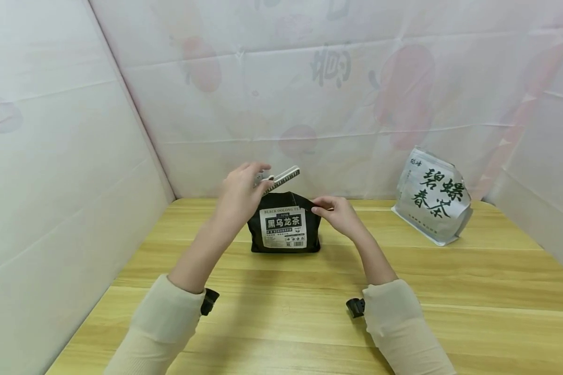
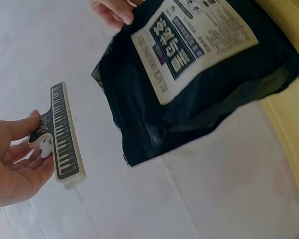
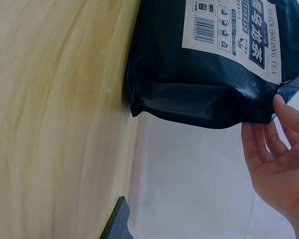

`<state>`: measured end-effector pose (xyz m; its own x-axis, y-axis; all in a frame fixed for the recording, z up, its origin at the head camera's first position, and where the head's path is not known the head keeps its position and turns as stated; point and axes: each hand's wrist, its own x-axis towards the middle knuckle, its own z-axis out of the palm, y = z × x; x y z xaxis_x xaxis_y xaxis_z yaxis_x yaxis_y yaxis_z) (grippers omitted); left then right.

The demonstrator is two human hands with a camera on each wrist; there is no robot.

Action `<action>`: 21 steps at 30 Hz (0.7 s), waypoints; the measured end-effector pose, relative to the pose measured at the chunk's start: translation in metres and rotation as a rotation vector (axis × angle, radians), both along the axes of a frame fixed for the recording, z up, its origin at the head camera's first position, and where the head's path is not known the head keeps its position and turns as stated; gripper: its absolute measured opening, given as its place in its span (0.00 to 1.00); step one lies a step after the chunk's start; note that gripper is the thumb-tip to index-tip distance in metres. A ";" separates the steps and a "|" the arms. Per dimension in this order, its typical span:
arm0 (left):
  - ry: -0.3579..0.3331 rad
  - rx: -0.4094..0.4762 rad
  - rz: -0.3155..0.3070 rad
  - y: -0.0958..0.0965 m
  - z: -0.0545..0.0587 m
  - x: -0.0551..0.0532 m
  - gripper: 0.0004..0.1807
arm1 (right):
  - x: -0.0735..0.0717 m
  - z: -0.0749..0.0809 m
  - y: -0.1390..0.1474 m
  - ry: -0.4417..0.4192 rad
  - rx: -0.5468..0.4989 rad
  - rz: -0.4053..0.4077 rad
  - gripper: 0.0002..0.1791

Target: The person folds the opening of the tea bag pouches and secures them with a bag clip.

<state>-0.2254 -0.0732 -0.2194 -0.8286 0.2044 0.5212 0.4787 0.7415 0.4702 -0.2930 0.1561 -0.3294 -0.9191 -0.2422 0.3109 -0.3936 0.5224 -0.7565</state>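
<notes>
Near the surface's far edge (image 1: pixel 202 202), my left hand (image 1: pixel 243 187) pinches a slanted clip (image 1: pixel 285 178), apart from the bag (image 1: pixel 283 229) my right hand (image 1: pixel 340 213) pinches.

Head above, wrists close, black bag (image 1: pixel 283 229) shared

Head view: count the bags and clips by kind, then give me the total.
Bags: 2 (black bag, pale bag)
Clips: 1 (piano-patterned clip, in the left hand)
Total: 3
</notes>
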 end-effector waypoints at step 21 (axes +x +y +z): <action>-0.127 -0.086 0.028 0.030 0.010 -0.018 0.10 | -0.001 -0.001 -0.001 0.007 -0.024 -0.003 0.10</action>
